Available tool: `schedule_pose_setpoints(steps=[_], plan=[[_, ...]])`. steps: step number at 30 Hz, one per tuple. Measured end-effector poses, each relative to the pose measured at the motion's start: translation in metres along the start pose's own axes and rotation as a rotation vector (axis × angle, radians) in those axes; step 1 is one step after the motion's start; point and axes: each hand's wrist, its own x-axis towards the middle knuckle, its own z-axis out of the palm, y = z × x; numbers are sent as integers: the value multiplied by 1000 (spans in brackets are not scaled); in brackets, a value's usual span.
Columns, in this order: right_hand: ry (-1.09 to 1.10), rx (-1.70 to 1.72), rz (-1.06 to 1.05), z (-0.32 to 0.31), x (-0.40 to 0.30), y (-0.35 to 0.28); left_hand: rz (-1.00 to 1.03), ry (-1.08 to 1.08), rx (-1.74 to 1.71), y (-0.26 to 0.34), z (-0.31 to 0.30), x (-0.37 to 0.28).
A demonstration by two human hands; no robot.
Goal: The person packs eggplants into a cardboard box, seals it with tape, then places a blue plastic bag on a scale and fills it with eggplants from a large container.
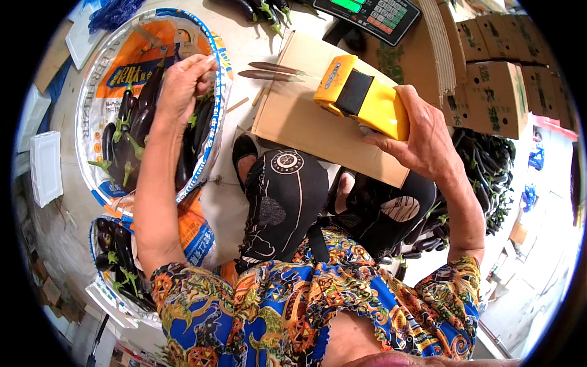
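My right hand [424, 133] grips a yellow tape dispenser [362, 98] above a closed brown cardboard box [316, 121], which lies in front of my knees. Over the large eggplant sack on the left, my left hand [188, 82] is raised with thumb and fingers pinched. A faint, see-through strip of clear tape [275, 73] appears to run between this hand and the dispenser, with dark streaks showing on it. Its end at my fingertips is too small to make out.
Open fertilizer sacks hold eggplants [142, 114], the smaller sack [121, 261] at lower left. More eggplants [486, 169] are heaped at right and lie at the top. A digital scale [369, 16] stands top right beside flattened cardboard [435, 46] and stacked boxes [495, 98]. White foam boxes [46, 167] sit far left.
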Motion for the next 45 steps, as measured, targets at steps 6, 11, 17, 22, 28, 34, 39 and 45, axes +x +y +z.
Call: schedule_pose_setpoints(steps=[6, 11, 17, 22, 28, 34, 39, 45], plan=[[0, -4, 4, 8, 5, 2, -67, -23, 71, -54, 18, 12], [5, 79, 40, 7, 6, -4, -188, -72, -131, -99, 66, -1], [44, 97, 27, 8, 2, 0, -246, -104, -142, -98, 71, -4], [56, 93, 13, 5, 6, -9, -146, -128, -112, -113, 62, 1], [-28, 2, -3, 5, 19, -14, -149, -115, 1, -110, 62, -8], [12, 76, 21, 7, 17, -8, -122, -114, 126, -113, 65, 0], [85, 168, 28, 11, 8, -5, 426, -177, 689, -112, 64, 10], [78, 167, 14, 10, 10, -8, 177, -121, 860, -136, 61, 7]])
